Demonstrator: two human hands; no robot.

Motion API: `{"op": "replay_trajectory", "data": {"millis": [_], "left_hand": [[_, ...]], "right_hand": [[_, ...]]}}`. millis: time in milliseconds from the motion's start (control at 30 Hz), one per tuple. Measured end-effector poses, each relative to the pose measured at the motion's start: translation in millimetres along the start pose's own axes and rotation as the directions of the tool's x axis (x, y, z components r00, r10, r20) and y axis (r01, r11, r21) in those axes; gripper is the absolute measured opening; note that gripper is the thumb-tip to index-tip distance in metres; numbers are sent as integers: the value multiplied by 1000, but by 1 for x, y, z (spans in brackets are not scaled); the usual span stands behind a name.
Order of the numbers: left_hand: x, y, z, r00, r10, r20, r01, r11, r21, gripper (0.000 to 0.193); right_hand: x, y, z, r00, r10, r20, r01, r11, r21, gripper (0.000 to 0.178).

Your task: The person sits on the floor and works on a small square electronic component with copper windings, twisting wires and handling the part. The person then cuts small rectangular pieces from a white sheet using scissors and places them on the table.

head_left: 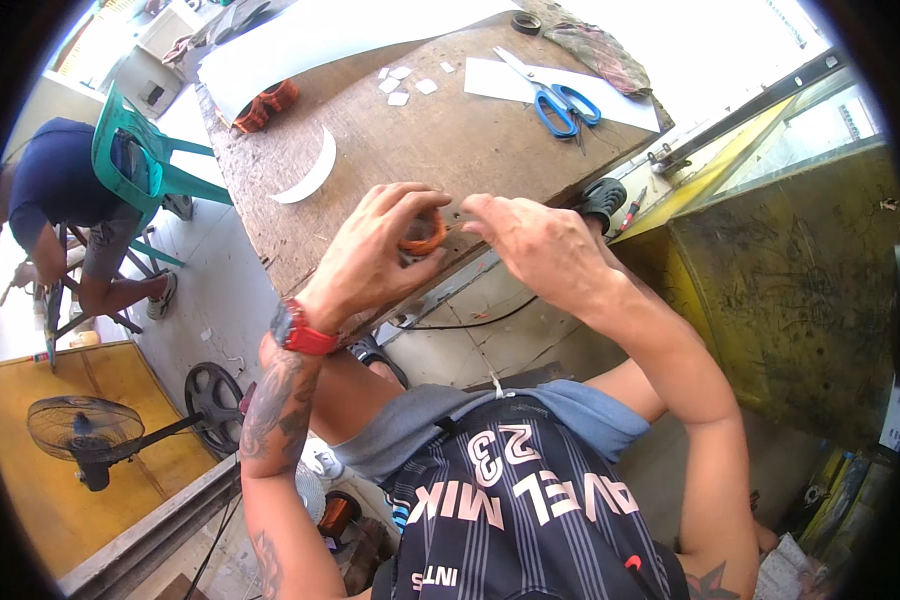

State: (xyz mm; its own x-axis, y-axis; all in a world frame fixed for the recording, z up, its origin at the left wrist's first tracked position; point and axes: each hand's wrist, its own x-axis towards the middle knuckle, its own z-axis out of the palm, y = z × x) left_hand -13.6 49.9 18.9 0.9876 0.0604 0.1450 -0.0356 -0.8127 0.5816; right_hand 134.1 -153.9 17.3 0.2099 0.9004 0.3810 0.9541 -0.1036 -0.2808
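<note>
My left hand [378,245], with a red-strapped watch on the wrist, is curled round a small coil of copper wire [425,234] at the near edge of the wooden table [410,135]. Just to the right, my right hand [540,240] has its fingertips drawn together, level with the coil and slightly apart from it. Whether those fingers pinch a wire end is too small to make out. A white crescent of paper [313,172] lies left of my hands. Blue-handled scissors [558,105] rest partly on a white paper strip [620,108] at the right.
Bound copper coils [267,105] sit beside a large white sheet [350,40]. Small paper pieces [398,99], a tape roll [526,22] and a rag [600,55] lie farther back. Left are a bent-over person [65,190], a green chair [140,160] and a fan [85,432].
</note>
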Motion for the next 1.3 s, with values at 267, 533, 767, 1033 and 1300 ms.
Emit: {"op": "replay_trajectory", "data": {"millis": [267,533,767,1033,1300], "left_hand": [[-25,-27,-24,998,47,29,-50,995,81,58],[7,39,-9,986,-88,-144,54,972,-230,54],[29,24,-22,971,-167,172,213,928,-305,28],[25,31,-14,968,-241,67,249,895,-369,26],[16,39,5,916,-390,-90,334,868,-366,26]], "right_hand": [[26,5,15,977,167,-132,-93,892,442,14],[25,9,0,963,200,-181,-95,879,466,15],[14,16,8,955,183,-233,-82,918,388,13],[9,21,16,940,199,-278,-76,914,397,12],[-4,27,2,933,204,-296,-78,918,388,12]]}}
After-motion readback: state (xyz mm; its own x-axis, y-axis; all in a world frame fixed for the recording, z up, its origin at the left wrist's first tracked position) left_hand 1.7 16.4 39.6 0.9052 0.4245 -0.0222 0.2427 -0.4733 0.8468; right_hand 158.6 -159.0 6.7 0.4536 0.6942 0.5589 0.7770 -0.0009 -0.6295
